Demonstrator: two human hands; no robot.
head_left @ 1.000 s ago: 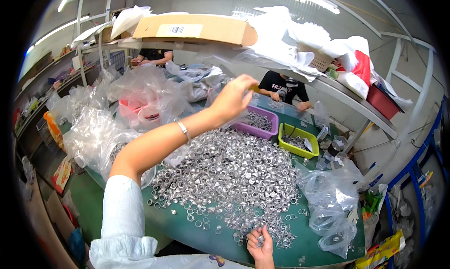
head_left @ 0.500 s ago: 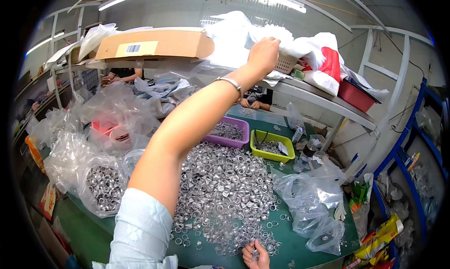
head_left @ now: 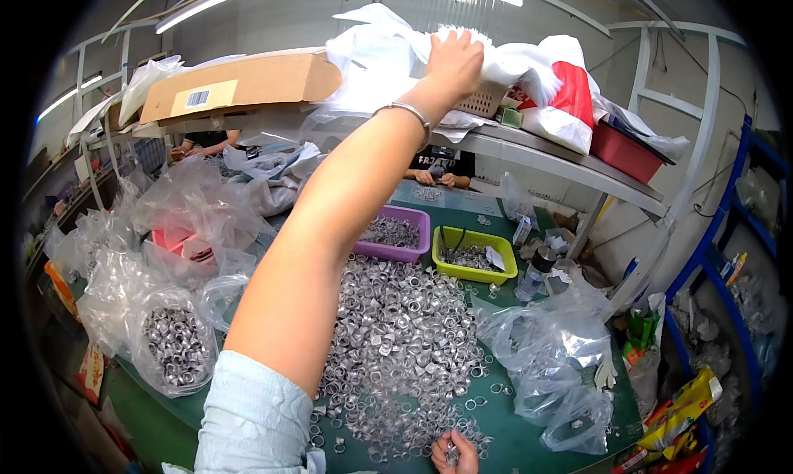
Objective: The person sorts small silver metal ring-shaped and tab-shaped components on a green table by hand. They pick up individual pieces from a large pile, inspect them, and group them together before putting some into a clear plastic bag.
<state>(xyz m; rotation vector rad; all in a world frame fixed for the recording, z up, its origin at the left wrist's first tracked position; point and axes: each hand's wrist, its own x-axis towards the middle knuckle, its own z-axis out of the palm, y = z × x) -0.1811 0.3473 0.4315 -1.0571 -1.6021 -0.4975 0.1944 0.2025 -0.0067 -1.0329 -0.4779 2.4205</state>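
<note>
My left hand (head_left: pixel 453 65), with a silver bangle (head_left: pixel 410 113) on its wrist, is raised to the shelf. Its fingers curl at a white fluffy item (head_left: pixel 496 62), above a beige perforated basket (head_left: pixel 481 100); what they grip is hidden. At the lower edge my right hand (head_left: pixel 457 455) is closed around small silver metal rings (head_left: pixel 452 451). Beside it spreads a large heap of silver rings (head_left: pixel 396 333) on the green tabletop (head_left: pixel 496 420). My left forearm covers part of the heap.
Behind the heap stand a purple tray (head_left: pixel 424 233) and a yellow-green tray (head_left: pixel 515 263) with metal pieces. A ring-filled plastic bag (head_left: pixel 178 346) lies left; crumpled clear plastic (head_left: pixel 549 350) lies right. A cardboard box (head_left: pixel 273 77) sits on the shelf. Across the table, a person's hands (head_left: pixel 435 178) work.
My left hand has moved up from the basket's edge to the white fluffy item. My right hand stays by the heap. The view has shifted slightly.
</note>
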